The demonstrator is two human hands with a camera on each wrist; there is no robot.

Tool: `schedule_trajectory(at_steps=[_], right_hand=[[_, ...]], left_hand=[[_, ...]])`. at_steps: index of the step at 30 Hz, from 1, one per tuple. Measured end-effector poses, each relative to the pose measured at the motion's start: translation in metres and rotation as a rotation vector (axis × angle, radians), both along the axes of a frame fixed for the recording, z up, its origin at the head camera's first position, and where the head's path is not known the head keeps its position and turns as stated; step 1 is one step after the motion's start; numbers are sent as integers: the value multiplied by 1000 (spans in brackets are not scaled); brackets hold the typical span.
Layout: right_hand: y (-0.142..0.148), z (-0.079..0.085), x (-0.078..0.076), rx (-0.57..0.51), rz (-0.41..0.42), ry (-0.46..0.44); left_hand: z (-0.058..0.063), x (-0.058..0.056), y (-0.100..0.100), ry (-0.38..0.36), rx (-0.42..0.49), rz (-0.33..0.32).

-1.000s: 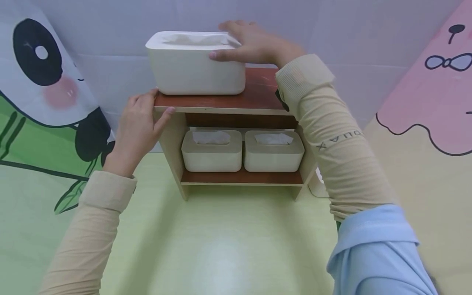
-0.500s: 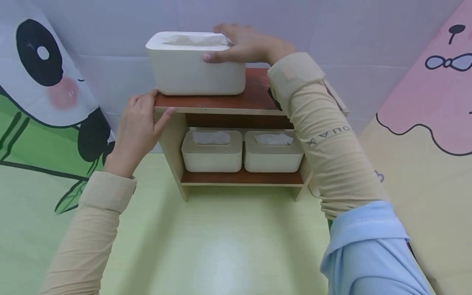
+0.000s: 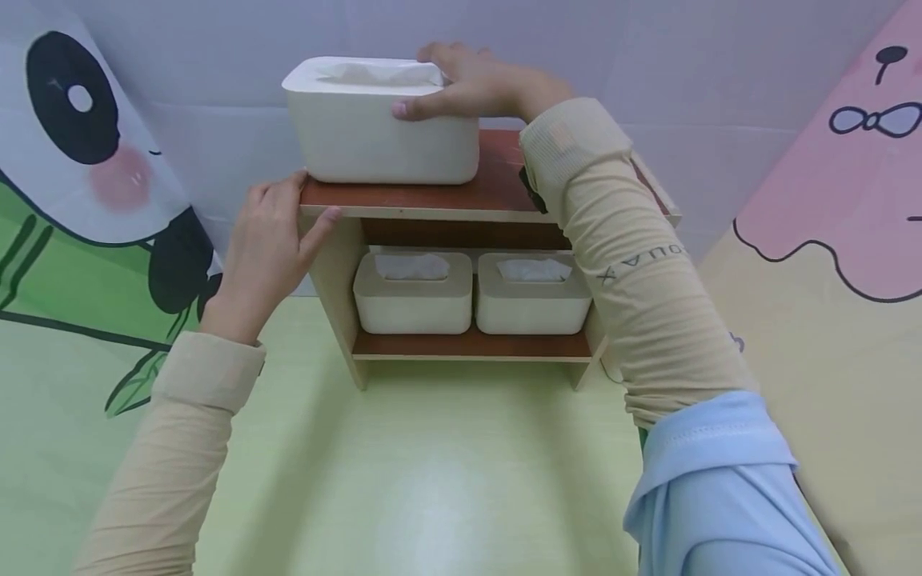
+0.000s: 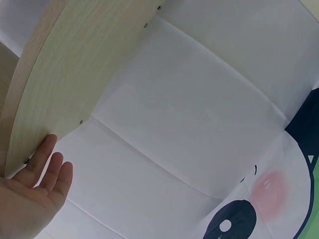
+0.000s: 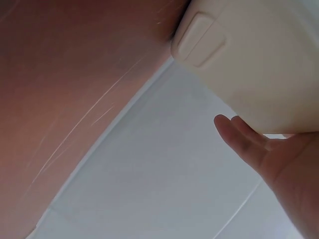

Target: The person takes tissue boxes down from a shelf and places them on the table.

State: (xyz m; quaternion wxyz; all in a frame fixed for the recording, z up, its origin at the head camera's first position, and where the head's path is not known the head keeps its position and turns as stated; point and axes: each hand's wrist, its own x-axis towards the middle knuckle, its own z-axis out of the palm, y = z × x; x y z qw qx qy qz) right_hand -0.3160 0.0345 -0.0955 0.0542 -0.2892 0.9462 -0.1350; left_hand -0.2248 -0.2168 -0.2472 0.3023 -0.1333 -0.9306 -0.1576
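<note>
A white tissue box (image 3: 382, 136) with tissue in its top slot rests on the reddish-brown top board of a small shelf unit (image 3: 432, 198). My right hand (image 3: 486, 82) grips its right end from above, with the thumb on the front face and the fingers over the back. In the right wrist view, that box's bottom and end (image 5: 254, 64) show beside the hand (image 5: 294, 164). At the unit's left front corner, my left hand (image 3: 262, 248) rests with fairly straight fingers along the side and the thumb on the front edge. Its fingers touch the side panel (image 4: 75, 64) in the left wrist view.
Two more tissue boxes, a left one (image 3: 413, 308) and a right one (image 3: 533, 308), stand side by side on the lower shelf (image 3: 471, 346). A cloth wall (image 3: 238, 144) rises close behind the unit. The pale floor (image 3: 432, 464) lies in front.
My right hand has shifted slightly left along the top of the tissue box. The box and my left hand stay in place.
</note>
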Motion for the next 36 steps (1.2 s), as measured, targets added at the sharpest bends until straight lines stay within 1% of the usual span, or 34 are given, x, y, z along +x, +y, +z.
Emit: schedule_trajectory(at_steps=[3, 9, 12, 16, 24, 30, 36], right_hand=[[-1, 1, 0, -4, 6, 1], [-4, 1, -2, -15, 1, -51], [-4, 1, -3, -30, 11, -71], [-5, 1, -4, -44, 27, -74], [-4, -1, -3, -57, 27, -46], [-4, -3, -2, -67, 36, 10], [-4, -6, -2, -72, 19, 51]], left_hand=[[1, 0, 0, -9, 6, 1], [1, 0, -1, 9, 8, -3], [0, 0, -1, 10, 9, -5], [0, 0, -1, 5, 11, -2], [-2, 1, -1, 16, 7, 1], [-1, 1, 0, 21, 1, 0], [0, 2, 0, 24, 6, 0]])
